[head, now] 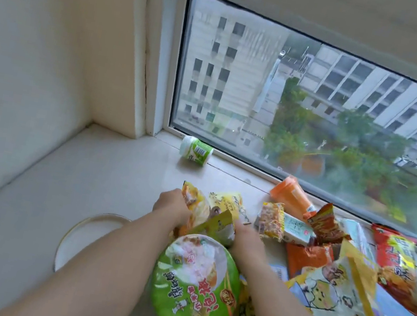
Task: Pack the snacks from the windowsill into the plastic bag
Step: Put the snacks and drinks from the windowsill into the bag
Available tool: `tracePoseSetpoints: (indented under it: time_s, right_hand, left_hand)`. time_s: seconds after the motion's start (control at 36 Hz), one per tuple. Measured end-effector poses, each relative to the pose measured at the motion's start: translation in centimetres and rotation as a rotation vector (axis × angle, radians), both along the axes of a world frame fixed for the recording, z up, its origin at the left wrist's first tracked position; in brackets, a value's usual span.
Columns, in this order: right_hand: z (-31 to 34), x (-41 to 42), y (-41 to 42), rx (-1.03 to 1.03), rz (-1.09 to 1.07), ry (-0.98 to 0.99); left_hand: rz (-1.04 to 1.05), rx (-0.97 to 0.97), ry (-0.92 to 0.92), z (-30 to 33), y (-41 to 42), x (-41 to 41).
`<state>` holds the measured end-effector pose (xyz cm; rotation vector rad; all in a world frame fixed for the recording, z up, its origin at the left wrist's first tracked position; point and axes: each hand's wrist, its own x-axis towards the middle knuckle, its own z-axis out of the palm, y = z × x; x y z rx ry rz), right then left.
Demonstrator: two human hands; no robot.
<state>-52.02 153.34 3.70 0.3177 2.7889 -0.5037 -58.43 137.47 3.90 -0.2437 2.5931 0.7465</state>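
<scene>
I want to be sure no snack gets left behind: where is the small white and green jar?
In the head view, the small white and green jar lies on its side on the windowsill, against the window frame near its left corner, apart from the snack pile.

The scene was a corner alcove lit by soft, even daylight. A plain cream-painted wall (38,25) occupied the left side and met a pale, glossy stone windowsill (65,171) along a straight seam running toward the corner. A white window frame (162,66) rose beside a cream pilaster with a dark vertical crack line at its edge. The large, dark-gasketed glass pane (308,106) looked down from a height on pale multi-storey buildings (216,75) with rows of dark windows and on green treetops (355,156) between them. A beige band (339,11) crossed the top of the window, above the pane.
</scene>
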Motion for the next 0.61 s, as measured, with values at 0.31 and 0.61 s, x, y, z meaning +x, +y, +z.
tracePoseSetpoints:
  time_s: [0.31,0.61]
  right_hand:
    - [10.0,3.1,0.7,-0.612,-0.495,0.193]
    - [16.6,20.3,-3.4,-1.361,-0.493,0.250]
  left_hand:
    - [0.168,0.319,0.202,10.7,-3.7,4.8]
    - [0.193,0.524,0.282,18.2,-5.2,20.6]
